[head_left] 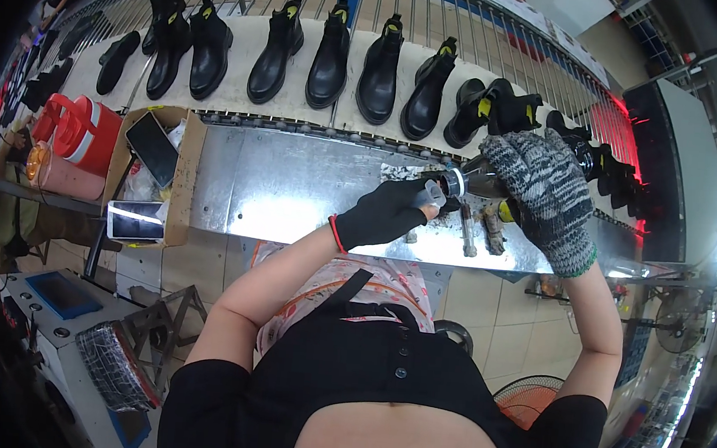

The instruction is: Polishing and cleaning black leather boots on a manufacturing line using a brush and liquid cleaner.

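Left hand [389,213] is pinching small clear cup [432,195] between fingers; right hand [546,198] is gripping dark bottle [485,185], tilted just beside cup, above metal tabletop [285,185]. We are judging cup light, squeezable; bottle smooth, slippery, fill unclear; we are favouring full-body grip.

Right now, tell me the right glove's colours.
The right glove is mottled black, grey and white, green-edged at the cuff; head view.

Red jug [99,143] beside a cardboard box [189,158]
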{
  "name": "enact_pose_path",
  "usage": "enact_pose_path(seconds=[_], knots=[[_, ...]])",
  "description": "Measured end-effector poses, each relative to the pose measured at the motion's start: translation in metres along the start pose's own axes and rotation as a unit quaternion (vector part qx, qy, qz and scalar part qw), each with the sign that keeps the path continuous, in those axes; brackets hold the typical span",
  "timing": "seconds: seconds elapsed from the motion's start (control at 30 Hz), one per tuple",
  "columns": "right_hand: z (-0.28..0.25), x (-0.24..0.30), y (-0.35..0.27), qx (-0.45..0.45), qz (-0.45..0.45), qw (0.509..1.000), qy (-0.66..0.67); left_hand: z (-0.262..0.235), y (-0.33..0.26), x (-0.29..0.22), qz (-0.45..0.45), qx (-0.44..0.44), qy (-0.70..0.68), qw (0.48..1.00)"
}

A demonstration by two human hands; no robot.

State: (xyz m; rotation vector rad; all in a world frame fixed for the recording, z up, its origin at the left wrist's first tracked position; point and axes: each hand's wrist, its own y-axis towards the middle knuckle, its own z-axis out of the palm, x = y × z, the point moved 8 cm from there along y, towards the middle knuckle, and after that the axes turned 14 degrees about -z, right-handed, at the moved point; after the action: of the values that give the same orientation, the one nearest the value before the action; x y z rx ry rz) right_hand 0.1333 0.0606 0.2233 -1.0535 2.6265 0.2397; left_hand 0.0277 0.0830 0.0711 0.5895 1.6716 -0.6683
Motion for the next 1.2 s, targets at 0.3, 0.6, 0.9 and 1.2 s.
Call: enact_pose_path(seconds=[0.3, 0.6, 0.9, 1.2], knots=[[-0.013, 0.005, 0.008, 0.009, -0.036, 0.999, -0.021, 0.001, 0.001, -0.002, -0.002, 0.016, -0.002, 1.000], [-0.016, 0.006, 0.014, 0.021, -0.035, 0.998, -0.050, 0.001, 0.006, 0.004, 0.004, 0.006, -0.007, 1.000], [-0.020, 0.007, 0.019, 0.025, -0.046, 0.997, -0.062, -0.002, 0.006, 0.009, -0.006, 0.000, -0.017, 1.000], [-0.020, 0.006, 0.021, 0.024, -0.047, 0.997, -0.061, -0.001, 0.007, 0.003, 0.009, 0.008, -0.029, 1.000]])
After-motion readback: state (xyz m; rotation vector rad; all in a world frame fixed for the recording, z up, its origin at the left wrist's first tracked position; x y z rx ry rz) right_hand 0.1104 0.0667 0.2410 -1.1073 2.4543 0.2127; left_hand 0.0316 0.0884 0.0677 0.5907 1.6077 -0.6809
